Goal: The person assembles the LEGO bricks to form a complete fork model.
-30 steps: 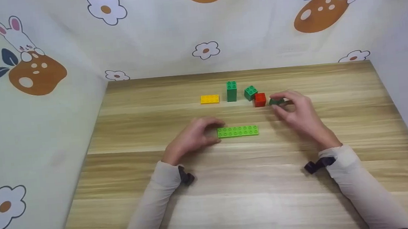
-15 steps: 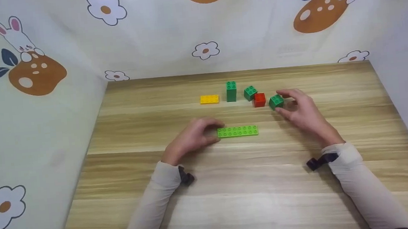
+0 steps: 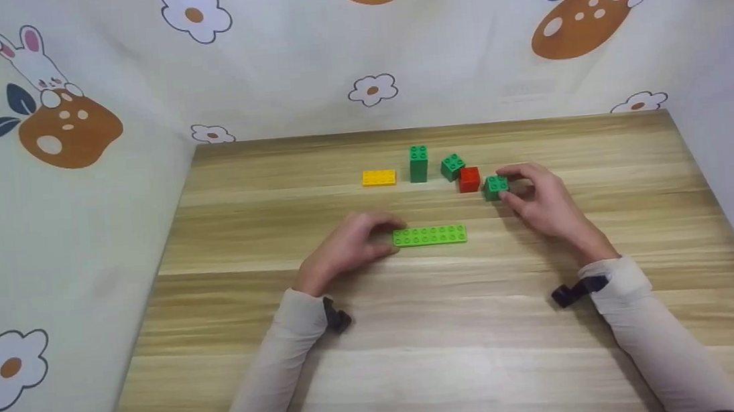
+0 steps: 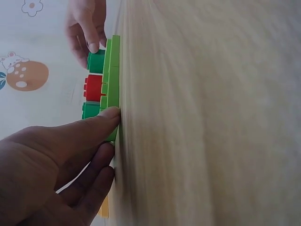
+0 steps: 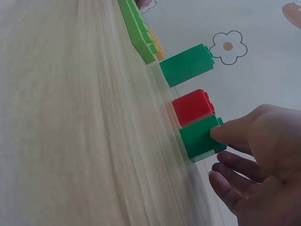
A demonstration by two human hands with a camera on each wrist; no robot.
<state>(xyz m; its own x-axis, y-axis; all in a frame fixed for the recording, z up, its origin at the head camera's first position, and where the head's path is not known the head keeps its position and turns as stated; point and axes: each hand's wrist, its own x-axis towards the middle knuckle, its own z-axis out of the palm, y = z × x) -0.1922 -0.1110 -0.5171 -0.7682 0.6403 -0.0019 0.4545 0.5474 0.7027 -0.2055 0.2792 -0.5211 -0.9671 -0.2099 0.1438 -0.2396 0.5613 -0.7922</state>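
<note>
My left hand (image 3: pixel 352 242) pinches the left end of a long light green building block (image 3: pixel 430 236) lying flat on the table. In the left wrist view, the thumb presses one side of the light green block (image 4: pixel 113 77), which appears to be two layers thick. At the right, my right hand (image 3: pixel 545 202) pinches a small square green block (image 3: pixel 493 190) between thumb and index finger. In the right wrist view, the thumb lies on the face of the green block (image 5: pixel 200 139); the other fingers hang loosely beneath. A red block (image 3: pixel 469 180) stands just left of it.
Behind the red block, a second square green block (image 3: pixel 452 167) sits turned at an angle. Farther left are a tall green stack (image 3: pixel 418 167) and a flat yellow block (image 3: pixel 379 178). The wooden table (image 3: pixel 396 365) meets patterned cloth walls (image 3: pixel 279 59) at the back and sides.
My right hand has drawn slightly back, exposing the green block, which has turned from angled to nearly square. The left hand and the light green block hold their place.
</note>
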